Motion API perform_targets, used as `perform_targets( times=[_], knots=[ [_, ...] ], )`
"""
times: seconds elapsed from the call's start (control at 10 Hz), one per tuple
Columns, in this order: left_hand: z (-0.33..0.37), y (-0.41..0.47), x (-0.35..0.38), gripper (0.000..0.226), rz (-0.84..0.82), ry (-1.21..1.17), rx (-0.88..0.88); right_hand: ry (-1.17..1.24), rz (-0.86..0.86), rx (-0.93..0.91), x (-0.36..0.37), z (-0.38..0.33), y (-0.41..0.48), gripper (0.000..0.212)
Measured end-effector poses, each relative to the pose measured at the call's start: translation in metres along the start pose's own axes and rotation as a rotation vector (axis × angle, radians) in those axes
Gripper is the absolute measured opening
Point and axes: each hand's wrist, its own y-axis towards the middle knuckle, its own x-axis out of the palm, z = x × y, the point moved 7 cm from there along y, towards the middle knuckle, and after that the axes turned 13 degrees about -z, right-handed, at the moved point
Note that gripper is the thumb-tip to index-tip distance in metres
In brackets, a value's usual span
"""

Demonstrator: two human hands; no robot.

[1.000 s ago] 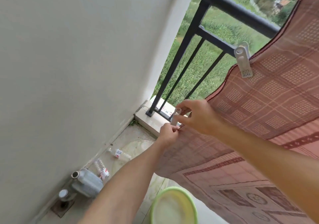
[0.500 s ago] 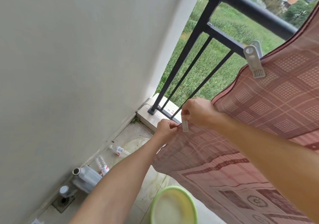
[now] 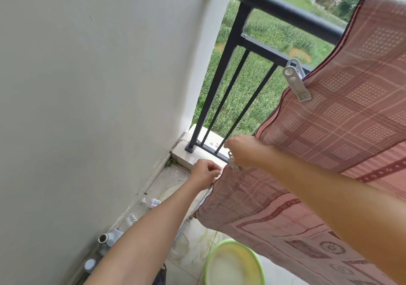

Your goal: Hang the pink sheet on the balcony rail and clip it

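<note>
Pink sheet (image 3: 342,144): draped over the balcony rail (image 3: 274,3), hanging down the inside face; lower left corner reaches the bottom bar by my hands.
Upper clip (image 3: 296,82): white plastic, already clamped on the sheet's left edge at the mid crossbar. I count that one done.
Lower clip (image 3: 233,163): white, in my right hand (image 3: 243,150) at the sheet's bottom corner, close to the lower bar. Blurred; can't tell if it has bitten onto cloth yet.
Right grip: fingers closed around the lower clip.
Left hand (image 3: 205,172): curled closed, pinching the sheet edge just left of the clip, holding it taut.
Progress: hanging done, one clip on, second going on. Judging late stage; what's left is seating this clip and letting go. The right side of the sheet is out of view, so can't say if it needs more.
Edges: sheet hem runs diagonally from upper clip down to my hands; three bare balusters (image 3: 232,100) left of it.
Room: wall (image 3: 87,87) close on the left, narrow corner. Green basin (image 3: 232,262) below my arms, bottles (image 3: 140,210) along the wall base. Tight to the left and below; free space is upward and back toward me.
</note>
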Motion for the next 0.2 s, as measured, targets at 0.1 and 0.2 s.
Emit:
perform_targets(
  times=[0.1, 0.2],
  knots=[
    [-0.011, -0.014, -0.027, 0.015, -0.018, 0.269, -0.108, 0.07, 0.198, -0.087, 0.001, -0.005, -0.01, 0.023],
    [-0.029, -0.035, -0.047, 0.012, -0.044, 0.482, -0.237, 0.22, 0.404, -0.172, 0.007, -0.012, -0.047, 0.025]
  ],
)
